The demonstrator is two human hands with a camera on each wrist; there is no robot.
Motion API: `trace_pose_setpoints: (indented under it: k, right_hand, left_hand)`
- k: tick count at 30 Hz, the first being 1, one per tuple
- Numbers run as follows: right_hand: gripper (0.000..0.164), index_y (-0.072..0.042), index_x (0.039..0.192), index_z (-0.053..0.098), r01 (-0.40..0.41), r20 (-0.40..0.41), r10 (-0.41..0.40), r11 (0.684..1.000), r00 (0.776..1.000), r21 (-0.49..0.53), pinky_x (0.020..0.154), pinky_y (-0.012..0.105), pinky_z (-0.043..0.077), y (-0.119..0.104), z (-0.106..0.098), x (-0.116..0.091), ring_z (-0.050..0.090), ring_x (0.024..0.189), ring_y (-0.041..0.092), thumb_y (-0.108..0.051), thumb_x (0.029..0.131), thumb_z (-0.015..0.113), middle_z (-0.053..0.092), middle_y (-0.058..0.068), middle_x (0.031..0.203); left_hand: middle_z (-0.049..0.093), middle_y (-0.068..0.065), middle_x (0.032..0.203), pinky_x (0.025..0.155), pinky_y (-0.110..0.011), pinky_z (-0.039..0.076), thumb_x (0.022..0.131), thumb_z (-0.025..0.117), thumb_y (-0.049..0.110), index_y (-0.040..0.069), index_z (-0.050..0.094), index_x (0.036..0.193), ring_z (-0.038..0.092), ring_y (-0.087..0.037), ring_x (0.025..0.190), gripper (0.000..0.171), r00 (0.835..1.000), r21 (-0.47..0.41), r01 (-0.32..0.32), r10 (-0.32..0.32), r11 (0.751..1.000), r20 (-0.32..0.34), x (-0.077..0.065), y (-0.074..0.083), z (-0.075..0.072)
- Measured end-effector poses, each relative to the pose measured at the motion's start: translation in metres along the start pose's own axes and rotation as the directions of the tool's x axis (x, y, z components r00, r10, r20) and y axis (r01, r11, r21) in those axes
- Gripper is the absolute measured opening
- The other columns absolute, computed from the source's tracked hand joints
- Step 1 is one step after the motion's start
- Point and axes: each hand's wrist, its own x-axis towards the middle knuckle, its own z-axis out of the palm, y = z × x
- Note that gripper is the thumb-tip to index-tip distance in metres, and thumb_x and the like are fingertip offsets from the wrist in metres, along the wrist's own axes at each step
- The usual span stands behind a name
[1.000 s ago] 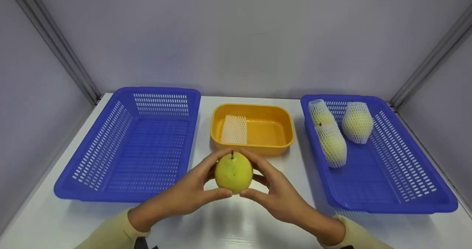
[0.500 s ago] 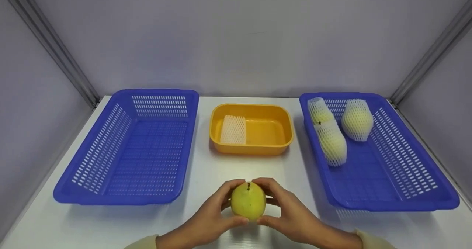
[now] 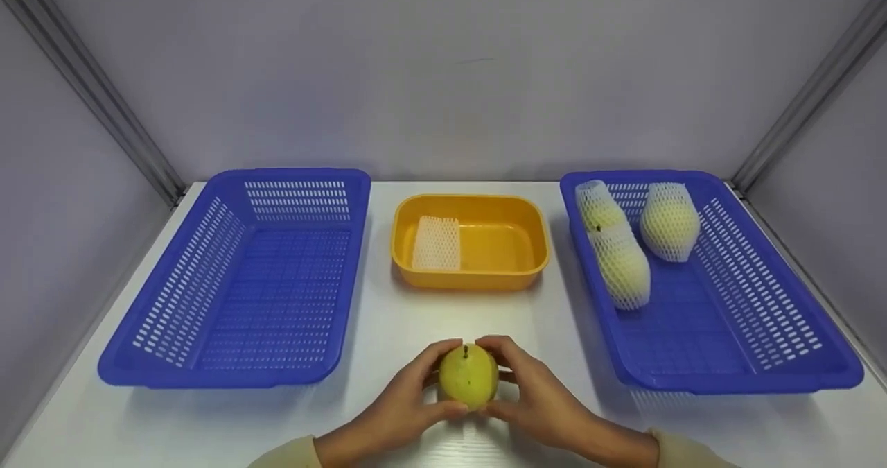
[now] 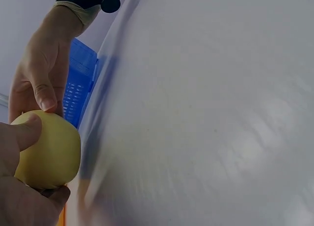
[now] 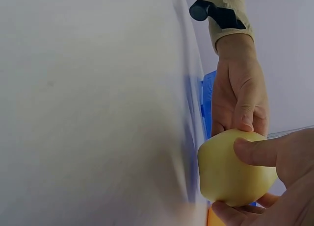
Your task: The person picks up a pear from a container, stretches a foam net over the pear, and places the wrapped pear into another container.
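A bare yellow-green pear (image 3: 468, 378) with a dark stem is held between both hands near the table's front. My left hand (image 3: 405, 400) grips it from the left, thumb toward me and fingers at its far side. From the right, my right hand (image 3: 537, 397) grips it in the same way. Both wrist views show the pear (image 4: 51, 150) off the table, with thumbs and fingertips on its skin. Beyond the hands is an orange tub (image 3: 502, 281) with a white foam net (image 3: 436, 244) lying flat in its left part.
On the left stands a blue basket (image 3: 208, 378) with slotted walls. A second blue basket (image 3: 727, 383) on the right holds several pears in foam nets, among them a netted pear (image 3: 670, 222) at the back. A wall (image 3: 443, 73) rises behind the table (image 3: 443, 315).
Both hands have drawn the pear back toward me, away from the orange tub, and slightly right. Over the last half second they have hardly moved.
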Motion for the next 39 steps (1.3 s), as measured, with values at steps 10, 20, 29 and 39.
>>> trace_pose_setpoints:
  k: [10, 20, 29, 39]
  right_hand:
    - [0.069, -0.003, 0.14, 0.042, -0.008, -0.034, 0.009, 1.0, 0.999, 0.009, 0.105, 0.044, 0.049, 0.006, 0.002, 0.005, 0.05, 0.135, 0.036, 0.004, 0.083, 0.08, 0.053, 0.015, 0.143]
    - [0.066, -0.005, 0.14, 0.044, 0.013, -0.075, -0.012, 1.0, 0.997, 0.017, 0.104, 0.047, 0.05, 0.013, 0.0, 0.012, 0.05, 0.135, 0.035, 0.004, 0.085, 0.079, 0.053, 0.013, 0.143]
    - [0.066, 0.006, 0.144, 0.041, 0.001, -0.089, 0.003, 0.999, 0.996, 0.045, 0.105, 0.051, 0.049, 0.015, -0.005, 0.015, 0.046, 0.135, 0.042, 0.017, 0.08, 0.058, 0.048, 0.023, 0.146]
    - [0.022, 0.006, 0.116, 0.059, -0.176, -0.324, 0.296, 0.919, 0.899, 0.352, 0.081, 0.037, 0.059, 0.014, -0.016, 0.036, 0.061, 0.109, 0.033, -0.012, 0.107, 0.05, 0.063, 0.022, 0.116]
  left_hand:
    - [0.042, -0.019, 0.154, 0.116, -0.039, 0.036, 0.091, 0.077, 0.016, -0.002, 0.036, 0.152, 0.04, -0.032, 0.144, 0.076, 1.0, 0.051, -0.012, 0.013, 0.999, -0.022, 0.008, -0.004, 0.001]
    - [0.045, -0.017, 0.151, 0.115, -0.036, 0.039, 0.091, 0.077, 0.013, -0.002, 0.038, 0.15, 0.045, -0.029, 0.141, 0.072, 0.997, 0.116, -0.023, 0.032, 0.993, -0.071, 0.015, -0.004, 0.0]
    - [0.05, -0.013, 0.147, 0.112, -0.039, 0.043, 0.089, 0.081, 0.016, 0.0, 0.04, 0.149, 0.049, -0.027, 0.136, 0.074, 0.995, 0.122, -0.029, 0.041, 0.992, -0.091, 0.017, -0.007, -0.001]
    - [0.042, -0.023, 0.152, 0.114, -0.049, 0.039, 0.093, 0.071, 0.023, -0.003, 0.034, 0.152, 0.041, -0.034, 0.141, 0.074, 0.996, 0.103, -0.012, 0.021, 0.995, -0.091, 0.016, 0.002, -0.007]
